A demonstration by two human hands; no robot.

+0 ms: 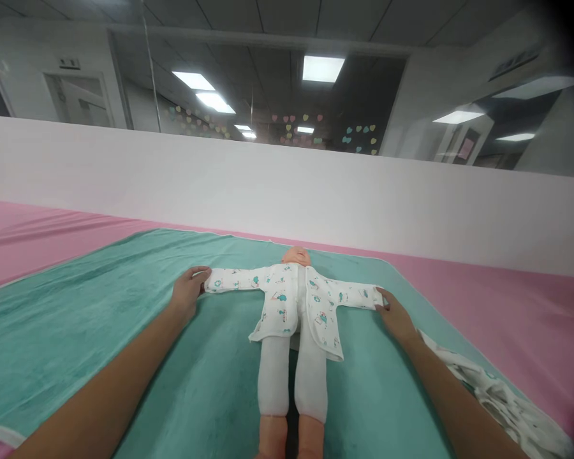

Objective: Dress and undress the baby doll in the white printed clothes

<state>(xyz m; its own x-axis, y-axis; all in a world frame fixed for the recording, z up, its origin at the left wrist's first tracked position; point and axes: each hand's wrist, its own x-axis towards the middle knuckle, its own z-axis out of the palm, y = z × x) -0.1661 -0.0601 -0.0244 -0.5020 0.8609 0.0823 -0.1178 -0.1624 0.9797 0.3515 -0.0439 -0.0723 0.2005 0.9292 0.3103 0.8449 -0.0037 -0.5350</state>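
A baby doll (294, 257) lies on its back on a teal towel (100, 325), its head at the far side and its arms stretched out sideways. It wears an open white jacket (287, 299) with a small teal and pink print, over white leggings (291, 376). Its bare feet (287, 437) reach the bottom of the view. My left hand (187, 292) grips the end of the jacket's sleeve on the left. My right hand (395, 315) grips the other sleeve's cuff on the right.
The towel lies on a pink sheet (507, 312) backed by a low white partition (268, 191). A crumpled white printed cloth (500, 401) lies at the towel's lower right edge, near my right forearm. Behind the partition are glass panels with paper hearts.
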